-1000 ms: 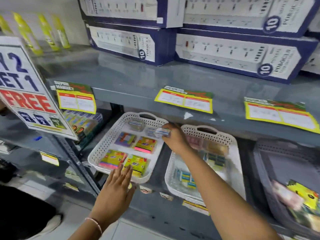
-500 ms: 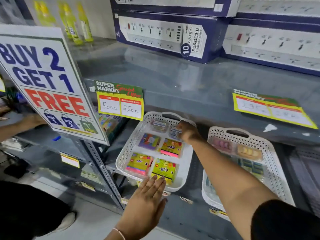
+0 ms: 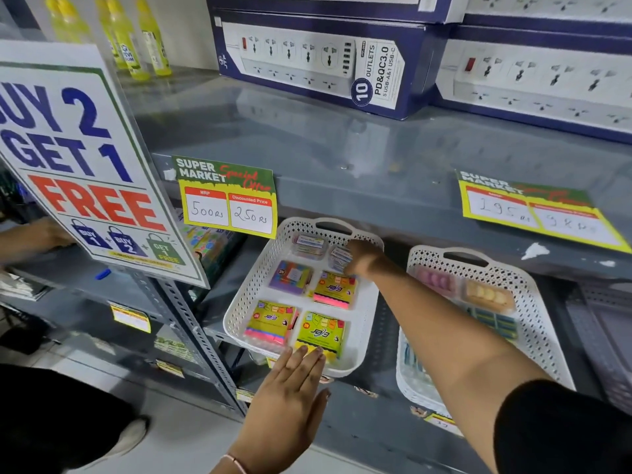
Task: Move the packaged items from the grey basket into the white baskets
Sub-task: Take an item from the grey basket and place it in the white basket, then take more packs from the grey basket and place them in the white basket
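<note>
Left white basket [image 3: 251, 292] overhanging shelf edge, left hand [image 3: 285, 401] flat, fingers together, at its front rim, right hand [image 3: 362, 260] clamped on small packet [image 3: 340, 258] at the back-right corner.

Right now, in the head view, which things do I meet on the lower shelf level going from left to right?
White "BUY 2 GET 1 FREE" cardboard sign → left white perforated plastic basket → person's right hand → right white perforated plastic basket → grey plastic basket at the picture's right edge.
</note>
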Tool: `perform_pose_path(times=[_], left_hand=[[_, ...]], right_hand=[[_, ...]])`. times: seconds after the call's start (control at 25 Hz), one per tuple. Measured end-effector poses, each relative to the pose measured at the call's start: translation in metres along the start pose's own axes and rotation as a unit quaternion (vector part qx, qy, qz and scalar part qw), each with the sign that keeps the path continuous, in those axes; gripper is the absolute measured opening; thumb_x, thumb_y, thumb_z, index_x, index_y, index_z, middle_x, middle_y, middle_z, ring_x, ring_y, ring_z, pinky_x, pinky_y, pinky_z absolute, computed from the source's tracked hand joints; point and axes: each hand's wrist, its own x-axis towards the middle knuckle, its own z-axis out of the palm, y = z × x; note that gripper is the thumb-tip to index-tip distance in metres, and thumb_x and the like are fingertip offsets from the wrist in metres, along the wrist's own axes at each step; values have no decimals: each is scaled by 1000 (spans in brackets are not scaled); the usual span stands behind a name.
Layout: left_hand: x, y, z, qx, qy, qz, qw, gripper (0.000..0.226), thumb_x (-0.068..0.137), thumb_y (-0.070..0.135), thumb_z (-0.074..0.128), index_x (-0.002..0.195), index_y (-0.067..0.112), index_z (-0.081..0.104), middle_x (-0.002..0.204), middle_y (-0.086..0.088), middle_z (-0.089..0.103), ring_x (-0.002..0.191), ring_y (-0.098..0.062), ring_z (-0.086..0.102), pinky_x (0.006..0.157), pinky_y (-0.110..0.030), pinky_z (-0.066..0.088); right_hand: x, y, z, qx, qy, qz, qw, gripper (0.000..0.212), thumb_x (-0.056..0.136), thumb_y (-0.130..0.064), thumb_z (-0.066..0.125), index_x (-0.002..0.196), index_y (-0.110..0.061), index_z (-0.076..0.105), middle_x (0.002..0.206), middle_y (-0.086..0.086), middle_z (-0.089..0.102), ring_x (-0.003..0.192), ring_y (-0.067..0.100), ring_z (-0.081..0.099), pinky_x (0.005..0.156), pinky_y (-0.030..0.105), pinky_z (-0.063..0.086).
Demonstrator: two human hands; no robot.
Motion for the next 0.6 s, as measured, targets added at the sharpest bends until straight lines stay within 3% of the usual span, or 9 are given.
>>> perform_pose_path(times=[0.2,0.36,0.44,0.52,0.6], left_hand=[[0,4,-2,4,-5,-15,1000,47,99,38,40,132,9,58,136,-3,56,130,-22,46,110,-42,30],[-1,3,-5,4,-27,-23,999,50,101,41,34,133,10,57,138,-2,55,132,-21,44,113,-40,25],[-1,2,-5,2,-34,-22,999,50,100,41,38,135,9,55,140,-3,52,133,-22,42,115,-38,20],[3,10,-5,2,-35,-27,999,55,98,42,40,138,6,50,145,-5,45,137,-23,36,114,-38,20],[13,26,-1,-20,-30,-28,999,60,98,44,39,143,5,43,151,-6,36,142,-23,27,112,-38,21]], right_hand=[[9,0,-6,-82,-17,0,996,43,71,-24,71,112,-17,59,104,1,65,101,23,62,94,38,49],[6,1,-11,-51,-23,13,998,51,70,-29,76,116,-14,58,107,3,65,102,24,62,93,37,51],[-9,1,-21,58,10,11,998,64,70,-26,82,124,-8,53,118,8,63,109,27,61,94,34,51],[-46,11,-31,228,61,-13,972,72,74,-16,81,136,-5,44,133,13,56,123,29,54,100,28,45],[-102,29,-30,321,111,-9,940,69,78,-19,78,138,-11,47,140,10,53,128,25,51,103,25,40]])
